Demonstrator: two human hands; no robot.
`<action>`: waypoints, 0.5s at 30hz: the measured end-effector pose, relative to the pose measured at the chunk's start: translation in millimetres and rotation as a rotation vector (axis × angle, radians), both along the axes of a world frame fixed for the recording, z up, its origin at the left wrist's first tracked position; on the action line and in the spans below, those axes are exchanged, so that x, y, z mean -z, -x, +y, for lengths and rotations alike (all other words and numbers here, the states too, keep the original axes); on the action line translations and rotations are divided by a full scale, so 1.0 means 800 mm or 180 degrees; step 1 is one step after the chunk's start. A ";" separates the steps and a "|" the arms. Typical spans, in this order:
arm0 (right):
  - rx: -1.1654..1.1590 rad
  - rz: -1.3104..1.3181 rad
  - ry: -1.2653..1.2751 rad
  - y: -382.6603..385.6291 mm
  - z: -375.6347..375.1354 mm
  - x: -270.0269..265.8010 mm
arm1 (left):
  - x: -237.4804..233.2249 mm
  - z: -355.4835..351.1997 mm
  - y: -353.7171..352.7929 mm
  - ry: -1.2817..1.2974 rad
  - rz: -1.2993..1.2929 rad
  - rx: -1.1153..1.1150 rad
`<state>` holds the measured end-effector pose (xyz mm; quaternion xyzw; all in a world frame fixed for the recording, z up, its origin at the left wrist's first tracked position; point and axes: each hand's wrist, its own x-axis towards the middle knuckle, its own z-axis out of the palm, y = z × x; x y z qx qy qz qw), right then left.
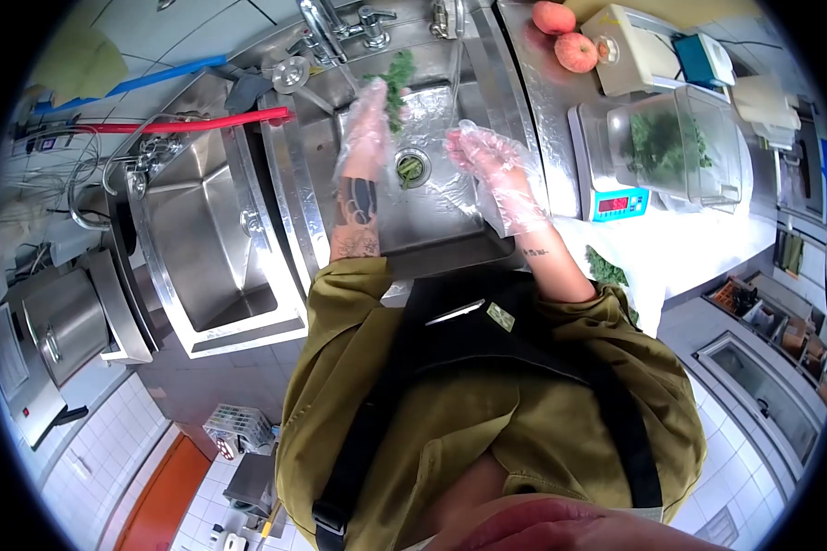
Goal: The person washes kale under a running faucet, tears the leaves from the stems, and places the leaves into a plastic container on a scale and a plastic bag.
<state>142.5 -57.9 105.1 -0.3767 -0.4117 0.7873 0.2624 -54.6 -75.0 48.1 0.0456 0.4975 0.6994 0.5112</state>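
My left hand, in a clear plastic glove, is closed on a bunch of curly leafy greens under the tap of the steel sink. Its fingertips are partly hidden by the leaves. My right hand, gloved too, is over the right side of the basin, fingers loosely curved with nothing visible in them. Water wets the sink floor. Green pieces lie in the drain between my hands.
At right, a clear container of greens sits on a digital scale. Two apples lie behind it. More greens rest on a white sheet near my right elbow. A second sink is at left, with a red bar above.
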 end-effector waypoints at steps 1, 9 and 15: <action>-0.0023 -0.0053 -0.0060 -0.011 -0.002 0.002 | 0.028 0.004 -0.010 -0.0052 0.0173 0.0115; 0.0212 -0.0161 0.0132 -0.076 -0.007 -0.003 | 0.069 0.017 -0.068 0.0518 0.1187 0.0357; 0.0446 0.0135 0.0248 -0.092 -0.005 -0.005 | 0.056 0.025 -0.068 0.0512 0.1335 0.0548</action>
